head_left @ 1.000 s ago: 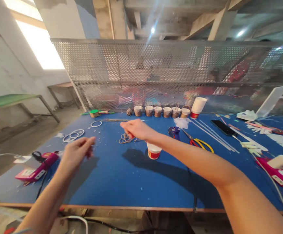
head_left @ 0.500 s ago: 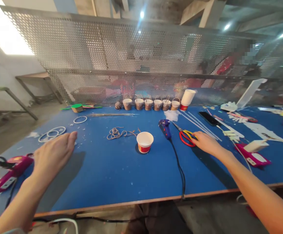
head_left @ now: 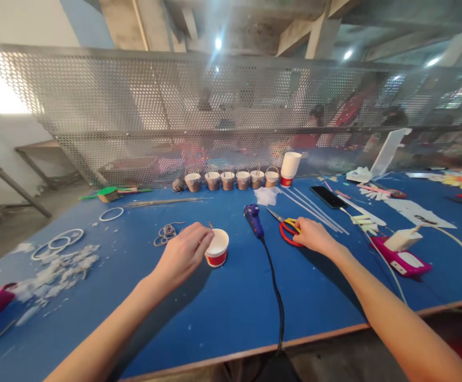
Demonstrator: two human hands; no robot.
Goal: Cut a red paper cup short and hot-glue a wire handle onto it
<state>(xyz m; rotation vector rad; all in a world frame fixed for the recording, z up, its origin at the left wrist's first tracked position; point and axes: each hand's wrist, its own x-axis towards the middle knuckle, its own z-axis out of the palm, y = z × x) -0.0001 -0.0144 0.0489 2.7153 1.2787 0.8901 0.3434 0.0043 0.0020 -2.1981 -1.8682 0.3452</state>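
L hand (head_left: pixel 186 252) is at the near-left side of the paper cup (head_left: pixel 217 258), which stands upright on the blue surface (head_left: pixel 231 318) roughly mid-view, white w/ a red band. L thumb & fingers are drawn close together by the rim; can't tell if they pinch the cup, a bit of cord, or nothing, as the hand hides the spot. R hand (head_left: pixel 316 236) is on the scissors (head_left: pixel 281 218), fingers closed on the yellow & red handles; blades lie on the surface, tips pointing far-left. Btwn cup & scissors: blue glue gun (head_left: pixel 254 223), its black lead (head_left: pixel 276 292) running to the front edge. Loose twine (head_left: pixel 166 234) is coiled just beyond L hand. At the back, a row of six small buckets (head_left: pixel 227 182), w/ handles on at least some, and to their R a leaning stack of paper cups (head_left: pixel 291 163); perforated metal screen (head_left: pixel 135 106) behind. R side: white strips (head_left: pixel 312 209), black phone (head_left: pixel 328 197), magenta power strip (head_left: pixel 403 261) w/ white plug block. L side: white rings (head_left: pixel 111 214), two overlapping & one apart, whitish scraps (head_left: pixel 61 273), thin sticks (head_left: pixel 163 202) lying flat nr the back, & a green-topped tub (head_left: pixel 109 195) at far L corner.
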